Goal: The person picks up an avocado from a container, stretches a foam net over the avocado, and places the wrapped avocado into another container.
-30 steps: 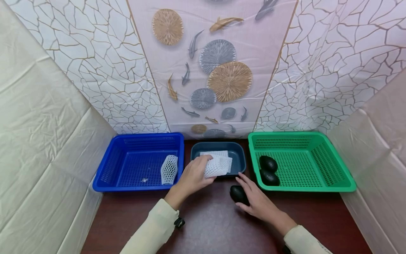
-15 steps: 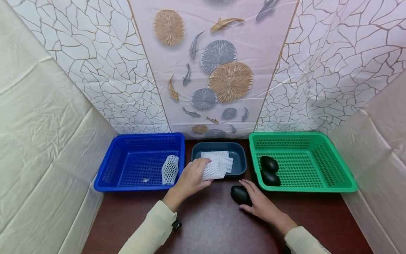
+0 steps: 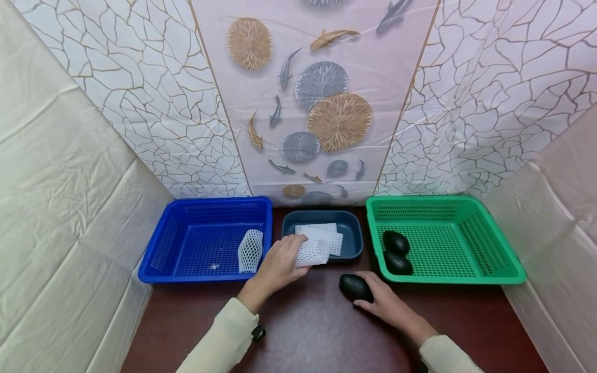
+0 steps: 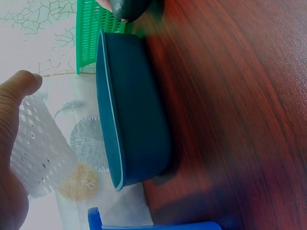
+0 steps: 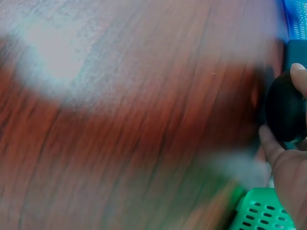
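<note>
In the lower middle of the head view, the person's left hand [image 3: 272, 267] gripped a white foam net sleeve [image 3: 311, 254], a soft, flattened tube with a fine lattice of holes, at the near edge of a teal tray [image 3: 352, 241]. Lower and to the right, the right hand [image 3: 383, 303] grasped an avocado [image 3: 355, 288], black, plump and oval with a dull sheen. Whether it touched the table [image 3: 298, 336] could not be told. At the top of the left wrist view, a small pale spot marked its tip, the frame cutting off the rest. There, the hand hid part of the sleeve at the left edge. The right wrist view's right edge cropped the avocado.
</note>
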A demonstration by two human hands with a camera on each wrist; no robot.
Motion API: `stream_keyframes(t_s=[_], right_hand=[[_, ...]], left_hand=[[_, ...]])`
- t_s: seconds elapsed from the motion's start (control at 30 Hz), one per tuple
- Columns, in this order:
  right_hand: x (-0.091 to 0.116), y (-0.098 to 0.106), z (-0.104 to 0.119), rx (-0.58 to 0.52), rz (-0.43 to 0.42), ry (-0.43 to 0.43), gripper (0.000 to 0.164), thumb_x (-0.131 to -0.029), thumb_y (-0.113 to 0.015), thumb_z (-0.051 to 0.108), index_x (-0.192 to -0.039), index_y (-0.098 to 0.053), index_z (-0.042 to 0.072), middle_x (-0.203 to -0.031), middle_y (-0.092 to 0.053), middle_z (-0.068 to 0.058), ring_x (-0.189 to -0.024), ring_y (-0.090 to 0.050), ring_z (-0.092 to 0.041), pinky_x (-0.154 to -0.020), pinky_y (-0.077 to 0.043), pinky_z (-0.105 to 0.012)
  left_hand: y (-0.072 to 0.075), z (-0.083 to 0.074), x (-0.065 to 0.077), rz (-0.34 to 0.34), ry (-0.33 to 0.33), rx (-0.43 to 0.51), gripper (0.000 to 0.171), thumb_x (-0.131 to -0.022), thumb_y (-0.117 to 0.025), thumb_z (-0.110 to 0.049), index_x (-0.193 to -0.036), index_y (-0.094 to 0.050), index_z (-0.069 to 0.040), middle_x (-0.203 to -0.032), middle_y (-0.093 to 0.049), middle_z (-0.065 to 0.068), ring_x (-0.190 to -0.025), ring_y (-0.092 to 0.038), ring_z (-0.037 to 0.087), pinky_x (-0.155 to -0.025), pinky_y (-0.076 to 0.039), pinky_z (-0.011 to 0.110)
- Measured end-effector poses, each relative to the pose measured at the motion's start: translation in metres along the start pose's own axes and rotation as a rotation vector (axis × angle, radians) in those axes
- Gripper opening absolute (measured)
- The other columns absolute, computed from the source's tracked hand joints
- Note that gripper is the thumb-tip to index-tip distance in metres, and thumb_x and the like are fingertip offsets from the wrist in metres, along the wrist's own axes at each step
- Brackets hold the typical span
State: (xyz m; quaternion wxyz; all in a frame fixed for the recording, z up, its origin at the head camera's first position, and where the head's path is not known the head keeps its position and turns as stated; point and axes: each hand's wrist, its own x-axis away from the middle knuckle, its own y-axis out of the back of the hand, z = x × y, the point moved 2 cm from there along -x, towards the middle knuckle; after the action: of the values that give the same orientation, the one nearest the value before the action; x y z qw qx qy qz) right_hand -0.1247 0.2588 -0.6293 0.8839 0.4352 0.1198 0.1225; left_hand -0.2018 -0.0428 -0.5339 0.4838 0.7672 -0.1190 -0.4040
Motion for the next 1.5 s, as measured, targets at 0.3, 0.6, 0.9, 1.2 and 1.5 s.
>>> stream_keyframes(t_s=[0.3, 0.6, 0.9, 1.2, 1.5], right_hand=[[0.003, 0.014, 0.013, 0.013, -0.050, 0.037, 0.073, -0.084, -0.087, 0.028, -0.147, -0.053, 0.011, -0.144, -0.057, -0.003, -0.132, -0.058, -0.024, -0.100, -0.053, -0.050], [0.005, 0.024, 0.038, 0.002, -0.071, 0.086, 0.075, -0.084, -0.087, 0.027, -0.149, -0.051, 0.018, -0.144, -0.057, -0.001, -0.130, -0.059, -0.022, -0.097, -0.055, -0.047], [-0.004, 0.052, 0.055, 0.023, -0.111, 0.147, 0.081, -0.084, -0.087, 0.027, -0.153, -0.047, 0.020, -0.146, -0.055, -0.006, -0.131, -0.059, -0.026, -0.092, -0.058, -0.047], [-0.022, 0.098, 0.060, 0.094, -0.231, 0.181, 0.084, -0.082, -0.088, 0.022, -0.154, -0.046, 0.015, -0.148, -0.053, -0.013, -0.131, -0.055, -0.031, -0.094, -0.054, -0.055], [-0.034, 0.128, 0.074, 0.037, -0.262, 0.155, 0.083, -0.082, -0.089, 0.017, -0.152, -0.045, 0.011, -0.146, -0.054, -0.016, -0.123, -0.059, -0.033, -0.088, -0.056, -0.055]], left_hand=[[0.001, 0.000, 0.002, 0.031, 0.018, -0.002, 0.071, -0.080, -0.088, -0.037, -0.134, -0.053, -0.006, -0.119, -0.067, 0.010, -0.101, -0.064, 0.022, -0.087, -0.057, 0.039], [0.002, -0.002, 0.001, -0.011, 0.003, 0.014, 0.069, -0.078, -0.089, -0.033, -0.133, -0.054, -0.008, -0.117, -0.068, 0.009, -0.100, -0.065, 0.022, -0.085, -0.057, 0.040], [0.006, -0.003, 0.000, -0.036, -0.005, 0.004, 0.070, -0.078, -0.090, -0.032, -0.132, -0.055, -0.007, -0.115, -0.067, 0.009, -0.097, -0.065, 0.023, -0.083, -0.057, 0.040], [0.010, -0.002, -0.005, -0.027, 0.000, -0.002, 0.069, -0.078, -0.089, -0.031, -0.133, -0.054, -0.007, -0.115, -0.067, 0.010, -0.096, -0.064, 0.023, -0.082, -0.056, 0.040], [0.013, -0.003, -0.010, 0.001, 0.019, -0.018, 0.070, -0.081, -0.087, -0.035, -0.135, -0.054, -0.006, -0.121, -0.066, 0.010, -0.101, -0.064, 0.024, -0.087, -0.056, 0.040]])
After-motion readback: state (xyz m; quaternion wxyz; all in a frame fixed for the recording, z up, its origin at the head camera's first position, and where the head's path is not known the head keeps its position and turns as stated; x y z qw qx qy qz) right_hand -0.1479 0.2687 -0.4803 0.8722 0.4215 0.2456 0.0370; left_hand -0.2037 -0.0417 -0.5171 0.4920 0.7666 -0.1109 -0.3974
